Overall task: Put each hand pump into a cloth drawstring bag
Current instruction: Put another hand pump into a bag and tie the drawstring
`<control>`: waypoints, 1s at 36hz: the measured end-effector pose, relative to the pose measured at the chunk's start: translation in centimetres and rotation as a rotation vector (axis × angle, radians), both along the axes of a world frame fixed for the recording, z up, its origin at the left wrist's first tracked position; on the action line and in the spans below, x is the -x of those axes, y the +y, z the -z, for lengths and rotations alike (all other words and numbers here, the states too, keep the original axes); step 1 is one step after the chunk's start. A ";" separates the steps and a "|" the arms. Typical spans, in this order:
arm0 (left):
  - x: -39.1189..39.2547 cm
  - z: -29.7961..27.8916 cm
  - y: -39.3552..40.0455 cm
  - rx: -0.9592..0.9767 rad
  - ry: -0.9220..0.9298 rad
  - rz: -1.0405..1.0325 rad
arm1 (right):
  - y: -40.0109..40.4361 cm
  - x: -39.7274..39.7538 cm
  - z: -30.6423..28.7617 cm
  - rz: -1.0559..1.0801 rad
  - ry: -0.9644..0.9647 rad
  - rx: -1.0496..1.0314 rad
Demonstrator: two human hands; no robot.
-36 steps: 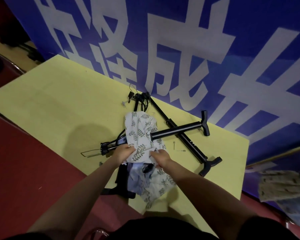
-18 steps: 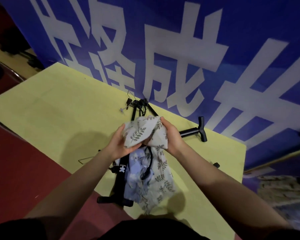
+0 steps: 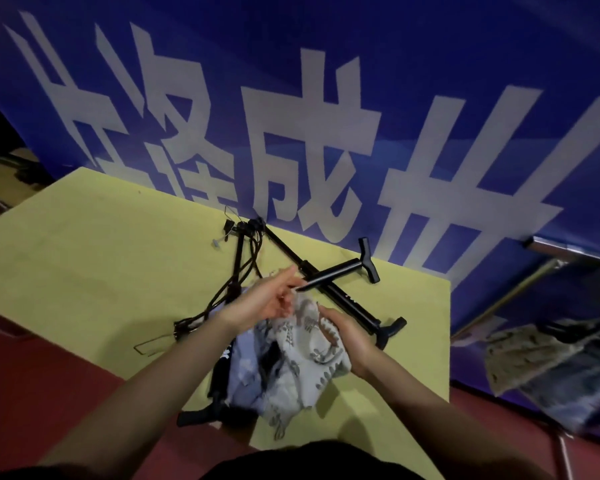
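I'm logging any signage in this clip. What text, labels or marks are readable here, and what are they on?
"成" in large white strokes on the blue banner behind the yellow table; the characters beside it are cropped or partly hidden, so not surely readable.
A small white print on the black strip under the left hand: too small and blurred to read.
Nothing readable on the leaf-print bag or the pumps.

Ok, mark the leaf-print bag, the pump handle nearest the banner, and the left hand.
leaf-print bag (image 3: 314,351): head view, on the cloth between the hands.
pump handle (image 3: 368,259): head view, middle of the black T-grip.
left hand (image 3: 262,301): head view, on the palm.
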State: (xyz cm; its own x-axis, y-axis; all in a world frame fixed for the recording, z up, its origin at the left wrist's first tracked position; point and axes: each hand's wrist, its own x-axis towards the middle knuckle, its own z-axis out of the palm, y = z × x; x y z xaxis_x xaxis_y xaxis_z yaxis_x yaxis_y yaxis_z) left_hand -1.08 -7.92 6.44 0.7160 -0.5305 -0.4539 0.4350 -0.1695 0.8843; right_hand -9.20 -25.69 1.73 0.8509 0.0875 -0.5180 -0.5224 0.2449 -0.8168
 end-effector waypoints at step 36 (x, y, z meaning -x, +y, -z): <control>6.2 5.3 -4.0 -0.046 -0.017 -0.393 | -4.2 3.0 3.8 0.132 -0.035 0.133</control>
State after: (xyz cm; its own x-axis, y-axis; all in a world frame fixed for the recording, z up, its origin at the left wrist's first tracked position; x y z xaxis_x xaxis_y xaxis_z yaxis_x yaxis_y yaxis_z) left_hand -7.24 -11.89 1.17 0.8680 -0.1940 -0.4571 0.4600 -0.0324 0.8873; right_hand -12.24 -29.86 -2.05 0.8682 -0.0934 -0.4874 -0.4635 0.1986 -0.8636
